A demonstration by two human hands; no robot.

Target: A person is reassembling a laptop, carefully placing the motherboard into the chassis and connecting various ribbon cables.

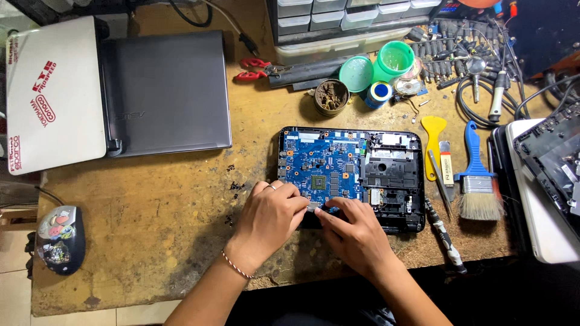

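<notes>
Work at the near edge of the blue circuit board (pixel 320 172), seated in the black laptop base (pixel 393 181). Left hand (pixel 269 220) and right hand (pixel 356 232): fingertips together, pinching something small, unidentifiable. Press evenly; keep the screwdriver (pixel 444 235), right of the right hand, reachable.

Two closed laptops (pixel 164 90) (pixel 53 93), one opened laptop base (pixel 386 175), one brush (pixel 477 181), one mouse (pixel 59 239), two hands (pixel 272 217) (pixel 356 232).

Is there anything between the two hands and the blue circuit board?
Nothing visible. The left hand and right hand already rest their fingertips on the near edge of the circuit board, so no object separates them from it.
</notes>
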